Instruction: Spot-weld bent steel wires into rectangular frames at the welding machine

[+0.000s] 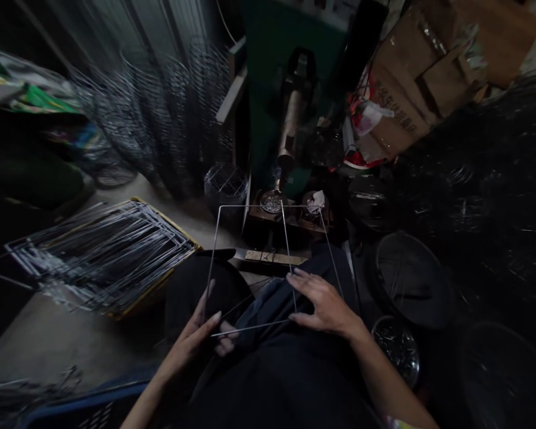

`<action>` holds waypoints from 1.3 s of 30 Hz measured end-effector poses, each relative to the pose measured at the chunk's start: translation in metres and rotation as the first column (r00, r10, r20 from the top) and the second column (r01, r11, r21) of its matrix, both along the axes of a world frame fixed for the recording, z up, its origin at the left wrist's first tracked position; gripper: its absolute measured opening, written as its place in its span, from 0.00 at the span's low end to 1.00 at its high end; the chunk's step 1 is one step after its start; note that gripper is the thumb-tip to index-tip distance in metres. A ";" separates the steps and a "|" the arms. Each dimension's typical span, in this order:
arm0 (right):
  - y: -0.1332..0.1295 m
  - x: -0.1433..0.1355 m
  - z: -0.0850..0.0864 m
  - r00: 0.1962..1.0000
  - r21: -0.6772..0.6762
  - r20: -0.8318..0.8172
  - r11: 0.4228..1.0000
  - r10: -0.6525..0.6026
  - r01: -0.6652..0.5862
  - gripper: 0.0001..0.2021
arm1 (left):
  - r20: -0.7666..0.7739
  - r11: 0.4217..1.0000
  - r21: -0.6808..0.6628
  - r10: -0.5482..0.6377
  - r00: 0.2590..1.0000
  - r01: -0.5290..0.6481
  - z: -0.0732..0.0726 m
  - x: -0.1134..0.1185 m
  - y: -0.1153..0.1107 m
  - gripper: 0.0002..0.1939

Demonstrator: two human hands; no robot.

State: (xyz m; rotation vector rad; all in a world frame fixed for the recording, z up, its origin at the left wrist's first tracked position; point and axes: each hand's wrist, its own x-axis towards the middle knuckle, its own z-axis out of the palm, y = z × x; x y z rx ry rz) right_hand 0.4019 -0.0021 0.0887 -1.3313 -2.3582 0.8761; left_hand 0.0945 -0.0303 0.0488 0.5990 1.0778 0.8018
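A thin bent wire frame [286, 229] with square corners is held above my lap. My left hand [201, 330] grips its left side, the thumb and fingers closed about the wire near the lower left corner. On the other side, my right hand [319, 301] pinches the frame near a lower corner, thumb below and fingers above. Beyond the frame's far edge stands a welding machine [290, 131] with a metal arm pointing down at a round electrode plate [273, 202]. A crumpled white scrap [316, 201] lies to the right of that plate.
At left, a yellow-edged crate [185, 253] holds many similar wire frames [102, 256]. Stacked wire baskets [152, 107] stand behind it. Cardboard boxes [402, 101] are at upper right. A round bowl of small metal pieces [395, 348] sits by my right forearm. A blue crate [89, 405] is at lower left.
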 end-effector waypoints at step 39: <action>-0.028 -0.008 -0.011 0.993 -0.104 -0.099 0.993 -0.069 0.059 0.46 | 0.074 0.999 0.045 -0.005 0.997 0.001 0.009 0.008 -0.011 0.51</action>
